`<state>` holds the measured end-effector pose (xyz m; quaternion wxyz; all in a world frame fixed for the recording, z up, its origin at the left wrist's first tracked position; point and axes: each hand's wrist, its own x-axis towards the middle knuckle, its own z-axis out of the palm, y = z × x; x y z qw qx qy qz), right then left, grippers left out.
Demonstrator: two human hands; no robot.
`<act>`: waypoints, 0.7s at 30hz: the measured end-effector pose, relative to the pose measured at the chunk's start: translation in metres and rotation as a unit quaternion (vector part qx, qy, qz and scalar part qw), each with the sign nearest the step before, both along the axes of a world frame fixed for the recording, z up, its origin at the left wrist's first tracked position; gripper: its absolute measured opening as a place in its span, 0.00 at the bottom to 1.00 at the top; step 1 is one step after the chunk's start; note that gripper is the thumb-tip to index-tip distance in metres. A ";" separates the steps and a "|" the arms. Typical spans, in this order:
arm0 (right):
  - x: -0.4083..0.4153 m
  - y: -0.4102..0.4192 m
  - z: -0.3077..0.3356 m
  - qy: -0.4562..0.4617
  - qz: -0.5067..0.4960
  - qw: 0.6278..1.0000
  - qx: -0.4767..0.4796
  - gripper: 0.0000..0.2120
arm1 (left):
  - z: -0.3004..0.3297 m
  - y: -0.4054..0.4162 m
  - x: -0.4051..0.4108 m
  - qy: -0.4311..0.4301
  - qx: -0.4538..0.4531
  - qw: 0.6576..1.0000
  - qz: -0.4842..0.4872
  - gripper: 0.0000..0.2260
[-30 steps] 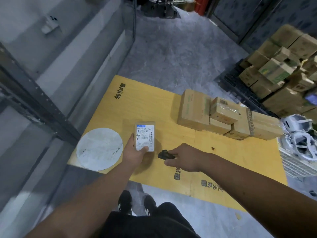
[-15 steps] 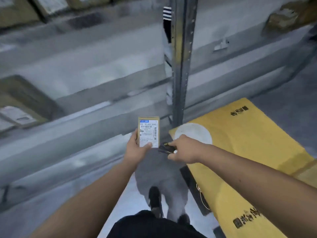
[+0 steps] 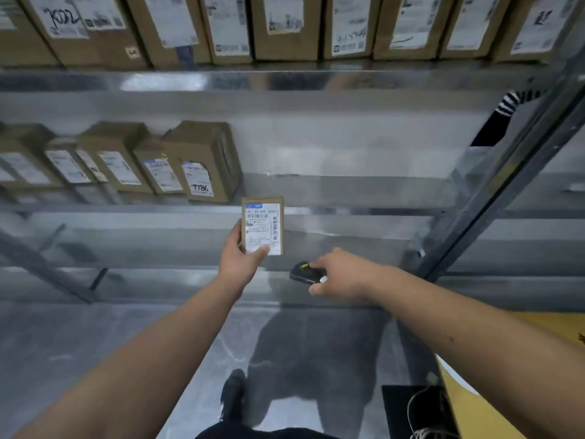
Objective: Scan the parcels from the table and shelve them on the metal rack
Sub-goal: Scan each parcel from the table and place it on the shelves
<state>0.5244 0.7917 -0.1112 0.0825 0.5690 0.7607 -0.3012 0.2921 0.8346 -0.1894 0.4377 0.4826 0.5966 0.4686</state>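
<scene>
I see the parcel (image 3: 262, 228) held up at the centre of my view, label side facing me, in front of the metal rack (image 3: 285, 80). My guess is that it is turned this way so the printed code stays readable for choosing a slot. The left hand (image 3: 242, 264) grips it from below at its 7 o'clock corner, thumb pressed across the bottom of the label, the other fingers hidden behind the cardboard. The left forearm reaches straight forward from 7 o'clock, wrist level.

Just beside it, at 4 o'clock of the parcel, the right hand (image 3: 340, 274) is clenched round a small black scanner (image 3: 302, 274), nose aimed left toward the parcel but not touching it. That arm comes in from 4 o'clock, wrist bent slightly inward.

On the middle shelf, at 10 o'clock of the parcel, a row of shelved boxes (image 3: 202, 161) stands label-out, with bare shelf at 1 o'clock of the parcel; I judge that gap the likely spot. More boxes on the top shelf (image 3: 285, 23) fill 12 o'clock. A corner of the yellow desk (image 3: 538, 343) shows at 4 o'clock.
</scene>
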 end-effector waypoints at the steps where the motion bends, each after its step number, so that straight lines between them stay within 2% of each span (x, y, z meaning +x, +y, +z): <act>1: -0.014 0.012 0.000 -0.003 0.002 1.000 0.001 0.16 | -0.001 0.014 -0.012 -0.003 0.007 1.000 0.001 0.31; 10: -0.114 0.108 -0.012 -0.026 -0.070 0.997 0.015 0.13 | -0.035 0.150 -0.082 0.000 -0.006 0.999 -0.052 0.32; 14: -0.120 0.132 -0.019 -0.033 -0.099 0.995 -0.004 0.11 | -0.048 0.193 -0.080 0.002 -0.014 0.998 -0.058 0.32; 18: -0.113 0.161 -0.028 -0.044 -0.109 0.993 -0.007 0.16 | -0.056 0.220 -0.068 -0.019 -0.026 0.998 -0.049 0.34; 21: -0.109 0.188 -0.037 -0.048 -0.098 0.994 -0.007 0.12 | -0.061 0.236 -0.063 -0.032 -0.025 0.998 -0.038 0.34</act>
